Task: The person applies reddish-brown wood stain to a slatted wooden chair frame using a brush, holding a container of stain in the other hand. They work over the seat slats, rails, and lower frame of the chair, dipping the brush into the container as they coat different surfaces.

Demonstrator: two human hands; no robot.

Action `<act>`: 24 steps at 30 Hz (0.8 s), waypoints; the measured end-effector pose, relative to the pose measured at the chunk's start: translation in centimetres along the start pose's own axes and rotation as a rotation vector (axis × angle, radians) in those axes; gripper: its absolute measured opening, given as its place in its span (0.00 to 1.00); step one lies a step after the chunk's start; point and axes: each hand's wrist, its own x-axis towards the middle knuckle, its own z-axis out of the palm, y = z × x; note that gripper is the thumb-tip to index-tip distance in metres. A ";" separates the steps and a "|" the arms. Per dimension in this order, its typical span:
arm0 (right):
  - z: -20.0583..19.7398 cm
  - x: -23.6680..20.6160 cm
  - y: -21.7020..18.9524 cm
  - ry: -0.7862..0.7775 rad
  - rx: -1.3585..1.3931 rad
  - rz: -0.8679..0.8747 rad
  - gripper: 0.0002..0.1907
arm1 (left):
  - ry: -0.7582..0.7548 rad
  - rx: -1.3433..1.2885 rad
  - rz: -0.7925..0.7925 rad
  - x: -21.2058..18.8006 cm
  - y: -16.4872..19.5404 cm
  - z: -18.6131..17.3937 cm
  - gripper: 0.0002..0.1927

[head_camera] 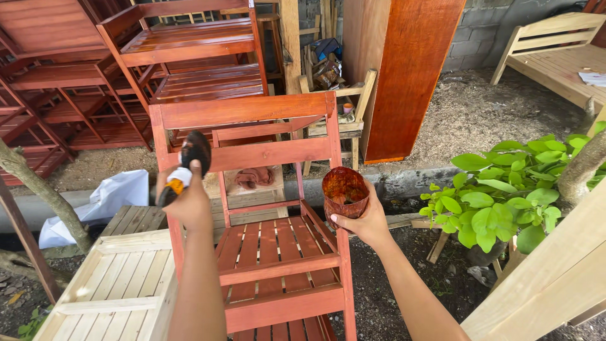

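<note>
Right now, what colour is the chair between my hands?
The chair is stained reddish-brown, seen in the head view.

The red chair's (278,252) back rails block the way forward, with open gaps between them. An unpainted slatted frame (120,284) crowds the left, a leafy plant (499,202) the right.

Both my arms reached forward from the bottom of the view, bare to the wrist. My left hand (188,201) was raised with its back toward me, fingers curled into a tight fist and the thumb pointing up. My right hand (365,221) sat slightly lower and further right, fingers wrapped in a grip, thumb pressed across the front.
</note>
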 end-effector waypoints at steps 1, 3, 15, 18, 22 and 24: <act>-0.3 -0.2 0.2 0.007 0.013 -0.001 0.56 | -0.045 0.107 0.055 -1.0 0.3 0.5 0.13; -1.3 -0.6 0.5 0.027 0.039 -0.005 0.57 | -0.016 -0.088 -0.194 -2.0 0.5 2.3 0.15; -5.3 -1.3 1.6 0.109 -0.079 0.087 0.58 | 0.002 -0.594 -0.820 -6.0 2.0 16.6 0.12; -5.4 -1.1 1.4 0.099 -0.088 0.096 0.58 | -0.010 -0.692 -1.007 -6.7 2.0 20.2 0.12; -5.7 -0.8 1.1 0.102 -0.069 0.061 0.58 | 0.144 -0.622 -1.132 -6.5 1.5 23.0 0.12; -5.8 -0.6 1.0 0.104 -0.072 0.071 0.58 | 0.225 -0.573 -1.191 -6.3 1.2 24.0 0.12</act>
